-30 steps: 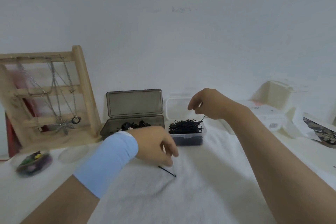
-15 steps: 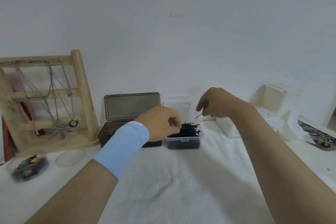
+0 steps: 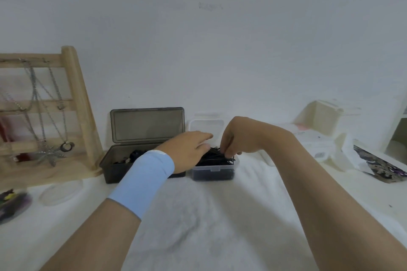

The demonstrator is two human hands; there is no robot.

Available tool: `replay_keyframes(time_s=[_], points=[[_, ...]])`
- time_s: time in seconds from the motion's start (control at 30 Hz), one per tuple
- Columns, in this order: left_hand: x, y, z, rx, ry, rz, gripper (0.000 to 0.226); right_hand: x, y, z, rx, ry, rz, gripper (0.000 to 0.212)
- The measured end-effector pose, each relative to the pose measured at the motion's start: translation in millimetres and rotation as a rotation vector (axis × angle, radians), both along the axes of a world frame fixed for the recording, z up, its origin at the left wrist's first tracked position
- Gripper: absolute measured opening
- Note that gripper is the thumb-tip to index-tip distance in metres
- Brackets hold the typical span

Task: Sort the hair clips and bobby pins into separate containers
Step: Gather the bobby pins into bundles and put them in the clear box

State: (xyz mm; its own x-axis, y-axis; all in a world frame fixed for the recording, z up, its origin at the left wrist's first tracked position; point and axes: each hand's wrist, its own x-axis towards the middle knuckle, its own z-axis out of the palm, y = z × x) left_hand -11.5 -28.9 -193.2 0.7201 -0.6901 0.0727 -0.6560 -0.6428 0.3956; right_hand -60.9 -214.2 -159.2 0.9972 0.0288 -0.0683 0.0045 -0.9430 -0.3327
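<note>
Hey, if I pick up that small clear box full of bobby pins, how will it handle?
The clear box looks rigid and probably light. Its lid stands open and the bobby pins are heaped above the rim, so tilting would likely spill some.

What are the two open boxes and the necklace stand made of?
Dark box: likely smoky see-through plastic, with a smooth moulded lid. Small box: clear plastic; pins show through its side. Stand: pale wood, matte, seemingly unvarnished.
</note>
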Motion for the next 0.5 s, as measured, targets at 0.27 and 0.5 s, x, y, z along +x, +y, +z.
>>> replay_keyframes(time_s=[0.27,0.5], points=[[-6.6,3.2,-3.3,0.086,0.178,-0.021,0.049,0.9,6.8,-2.5,0.071,0.036,0.075,0.011],[-12.2,7.3,-9.5,0.280,-0.003,-0.084,0.057,-1.6,-18.9,7.2,0.234,-0.234,-0.097,0.006]])
